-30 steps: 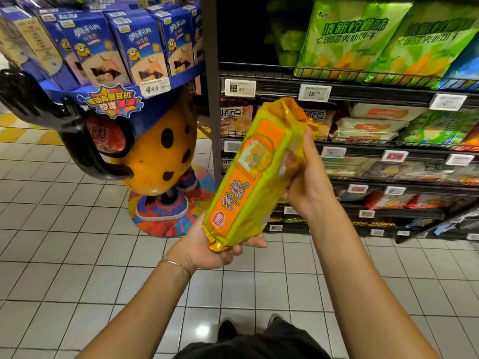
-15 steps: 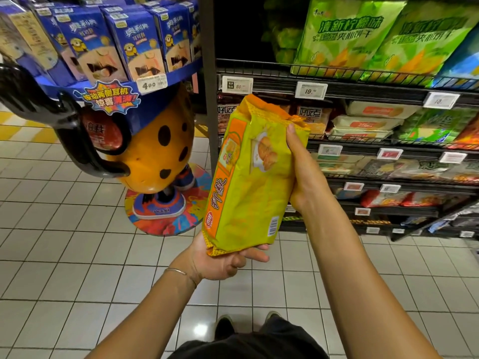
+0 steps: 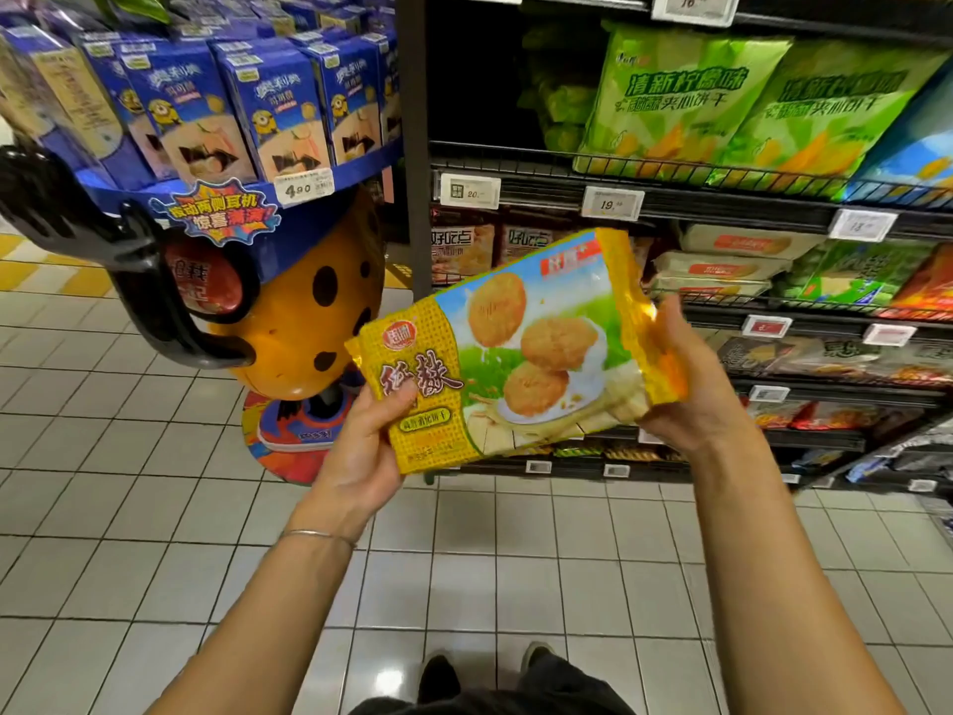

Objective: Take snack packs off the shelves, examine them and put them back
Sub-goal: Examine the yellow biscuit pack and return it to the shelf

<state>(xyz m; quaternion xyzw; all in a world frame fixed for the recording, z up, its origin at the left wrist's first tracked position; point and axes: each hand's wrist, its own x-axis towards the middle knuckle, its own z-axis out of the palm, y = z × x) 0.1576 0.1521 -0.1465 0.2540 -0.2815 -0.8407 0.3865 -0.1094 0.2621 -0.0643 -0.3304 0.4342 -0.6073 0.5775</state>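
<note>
Dark wire shelving (image 3: pixel 670 198) of biscuit bags fills the aisle ahead of me. I have the yellow biscuit pack (image 3: pixel 510 353) held in front of that shelving, front face up. My left hand (image 3: pixel 361 446) is closed on its lower left corner and my right hand (image 3: pixel 691 394) pinches the right end seal. To examine it well, I'd keep both ends supported, tilt it level and avoid squeezing the biscuits.

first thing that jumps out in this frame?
The yellow biscuit pack, held face-up at centre between the left hand and right hand. Next, the orange spotted mascot display at left, topped with blue snack boxes, and green bags on the shelf upper right.
</note>
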